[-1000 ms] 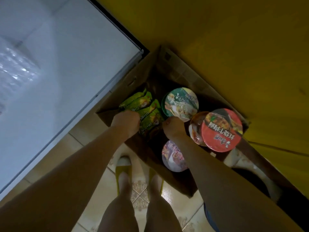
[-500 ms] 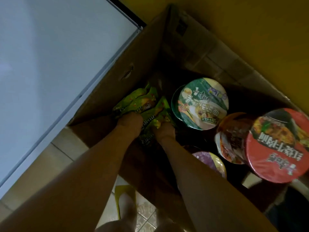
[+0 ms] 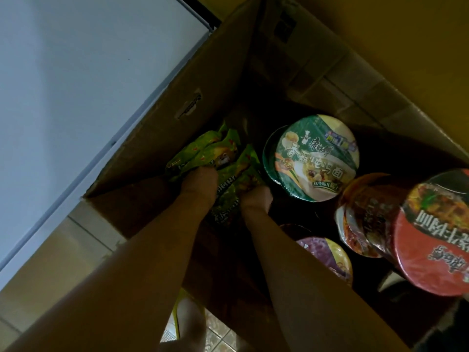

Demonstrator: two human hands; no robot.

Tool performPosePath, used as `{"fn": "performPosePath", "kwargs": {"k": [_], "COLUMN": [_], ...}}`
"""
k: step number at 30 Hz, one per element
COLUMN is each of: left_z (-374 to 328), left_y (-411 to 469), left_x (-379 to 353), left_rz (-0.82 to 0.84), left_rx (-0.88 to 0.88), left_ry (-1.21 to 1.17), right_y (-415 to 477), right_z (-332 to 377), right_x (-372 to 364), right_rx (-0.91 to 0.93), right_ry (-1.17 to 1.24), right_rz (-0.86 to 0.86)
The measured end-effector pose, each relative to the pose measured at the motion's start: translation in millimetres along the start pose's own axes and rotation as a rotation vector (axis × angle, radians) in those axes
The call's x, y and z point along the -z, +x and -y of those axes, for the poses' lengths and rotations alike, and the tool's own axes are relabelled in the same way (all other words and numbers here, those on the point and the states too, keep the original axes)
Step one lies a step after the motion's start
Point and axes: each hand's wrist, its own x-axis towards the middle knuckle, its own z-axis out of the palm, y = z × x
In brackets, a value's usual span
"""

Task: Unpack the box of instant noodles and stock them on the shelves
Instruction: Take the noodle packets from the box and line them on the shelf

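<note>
Both arms reach down into a brown cardboard box (image 3: 177, 97). The left hand (image 3: 200, 181) grips a bunch of green noodle packs (image 3: 203, 153). The right hand (image 3: 256, 199) is at their other side, with its fingers hidden. Next to the packs sit a green bowl (image 3: 317, 158), a purple bowl (image 3: 327, 255) and a red bowl (image 3: 436, 237).

I find the box (image 3: 157, 138) filling the centre of the frame, standing on the floor (image 3: 63, 250) between the cabinet (image 3: 76, 97) at upper left and the wall (image 3: 406, 34) at upper right. Inside, the noodle packets (image 3: 203, 153) lie in its left part. The centre bowl (image 3: 314, 158) sits just right of them, the middle bowl (image 3: 365, 217) lower right of that, and the edge bowl (image 3: 436, 237) overlaps it at the right border. The lower bowl (image 3: 327, 252) lies below. The left hand (image 3: 200, 184) is on the packets, the right hand (image 3: 256, 199) against their right side. A foot (image 3: 187, 313) stands below the box.
</note>
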Motion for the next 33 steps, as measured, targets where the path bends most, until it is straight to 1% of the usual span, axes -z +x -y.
{"fn": "performPosePath", "kwargs": {"k": [5, 8, 11, 14, 18, 22, 25, 28, 30, 33], "left_z": [2.1, 3.7, 0.8, -4.0, -6.6, -2.3, 2.6, 9.5, 12.7, 16.5], "left_y": [-1.8, -3.2, -9.6, -22.7, -52.7, -94.4, -129.4, -160.0, -170.1, -171.6], "left_x": [0.5, 0.5, 5.0, 15.0, 34.1, 58.6, 82.3, 100.6, 104.7, 103.2], "left_rz": [-0.009, 0.016, 0.062, 0.064, 0.012, -0.099, -0.14, -0.188, -0.19, -0.191], "left_rx": [-0.011, -0.061, -0.103, -0.1, -0.119, -0.131, -0.112, -0.11, -0.104, -0.084], "left_ry": [-0.043, -0.113, -0.19, -0.27, -0.296, -0.332, -0.398, -0.462, -0.483, -0.489], "right_y": [-7.4, -12.9, -21.5, -36.1, -68.1, -105.4, -132.1, -153.9, -157.5, -146.2], "right_z": [-4.4, -7.4, -10.0, -14.3, -11.4, -4.3, -4.9, -1.9, 2.7, 7.1], "right_x": [-0.8, 4.1, 12.0, 19.8, 32.3, 47.1, 59.0, 64.7, 66.6, 68.7], "right_rx": [0.001, -0.004, 0.007, 0.035, 0.123, 0.204, 0.208, 0.235, 0.23, 0.207], "right_ry": [0.033, 0.042, 0.003, -0.035, -0.037, -0.044, -0.063, -0.031, -0.078, -0.128], "right_rz": [-0.031, -0.05, -0.06, -0.063, -0.054, -0.035, -0.03, -0.001, 0.041, 0.027]}}
